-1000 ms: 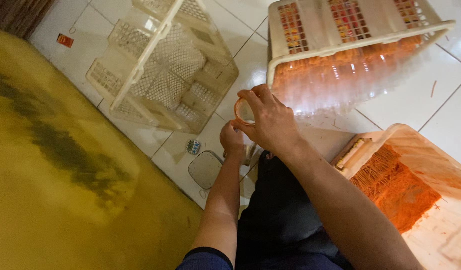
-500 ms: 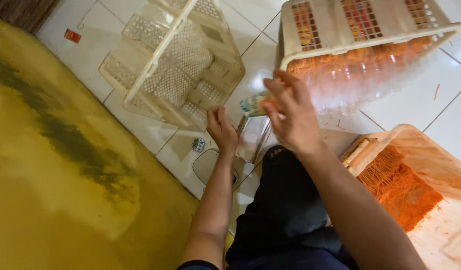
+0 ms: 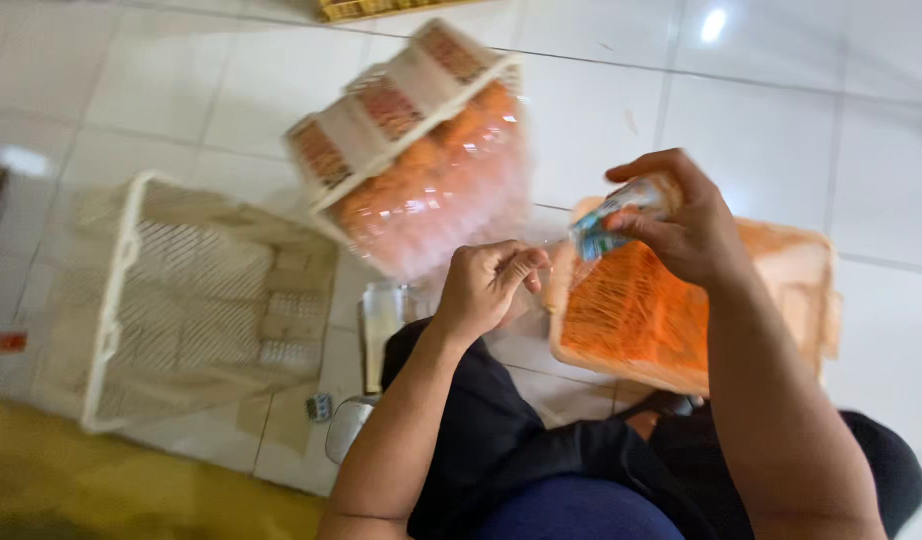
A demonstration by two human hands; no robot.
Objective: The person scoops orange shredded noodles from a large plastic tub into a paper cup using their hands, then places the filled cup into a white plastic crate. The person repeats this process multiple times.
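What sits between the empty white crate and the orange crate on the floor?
In the head view, the left hand hangs between the white crate and the orange crate.

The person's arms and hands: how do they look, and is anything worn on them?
Both forearms are bare, with no sleeve showing. The left hand and the right hand wear no gloves, and no ring, watch or bracelet can be seen, though the picture is blurred. Below the arms the person wears dark clothing.

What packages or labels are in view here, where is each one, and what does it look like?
Small clear bottle: held in the right hand, blue-green label wrapped around it.
Clear plastic bag of orange pieces: inside a tipped cream crate, centre floor.
Small red tag: on the floor, far left; blurred.
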